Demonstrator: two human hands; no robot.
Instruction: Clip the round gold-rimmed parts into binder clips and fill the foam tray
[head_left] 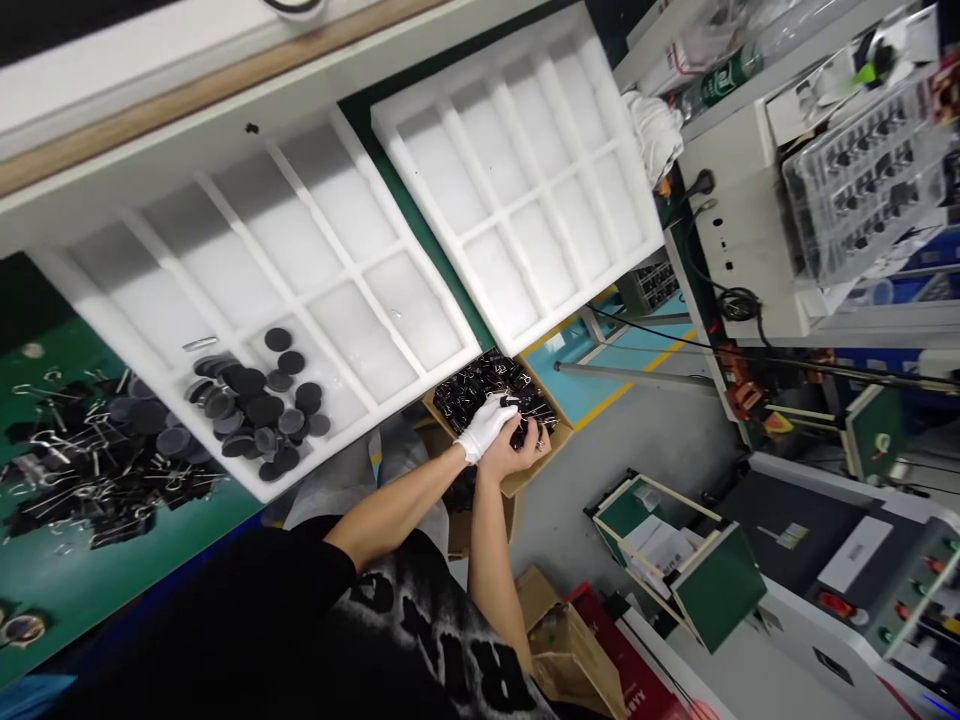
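Observation:
My left hand (486,425), in a white glove, and my bare right hand (514,455) are close together over an open cardboard box (562,440). Black binder clips (472,385) with wire handles fill the box. My right hand curls around several of the clips, and black pieces show between its fingers. Against it, the gloved hand is closed in on the same bunch, its fingertips partly lost among the dark clips.
On the green table (225,520) lies a loose pile of binder clips (97,450). A white foam tray (397,250) holds black discs (262,410) in one corner compartment. Another divided foam tray (495,215) stands beside it. To the right is a clear plastic compartment case (862,190).

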